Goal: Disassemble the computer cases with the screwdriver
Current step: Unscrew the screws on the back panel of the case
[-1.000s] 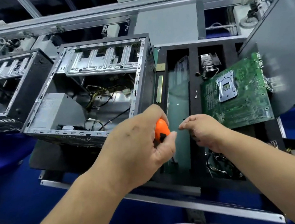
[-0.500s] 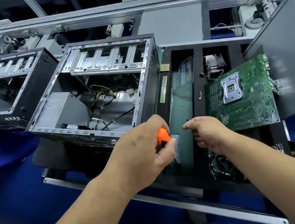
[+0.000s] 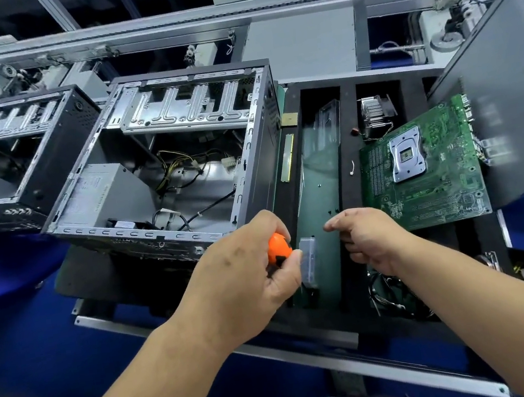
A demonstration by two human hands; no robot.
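Note:
An open computer case (image 3: 247,153) lies on its side at the centre, with a power supply and loose cables inside. My left hand (image 3: 245,278) is closed around an orange-handled screwdriver (image 3: 277,246), just in front of the case's near right corner. The screwdriver's shaft is hidden by the hand. My right hand (image 3: 367,240) hovers beside it over the black parts tray (image 3: 348,166), fingers loosely curled; whether it pinches a small part I cannot tell. A small clear plastic piece (image 3: 309,259) lies between the hands.
A second open case (image 3: 22,154) lies at the left. A green motherboard (image 3: 424,165) leans in the tray, with a heatsink (image 3: 377,115) behind it. A grey side panel (image 3: 506,79) stands at the right. A conveyor rail (image 3: 227,11) runs along the back.
Both hands stay near the tray's front. My left hand has shifted slightly, uncovering the clear plastic piece. The view has drifted a little.

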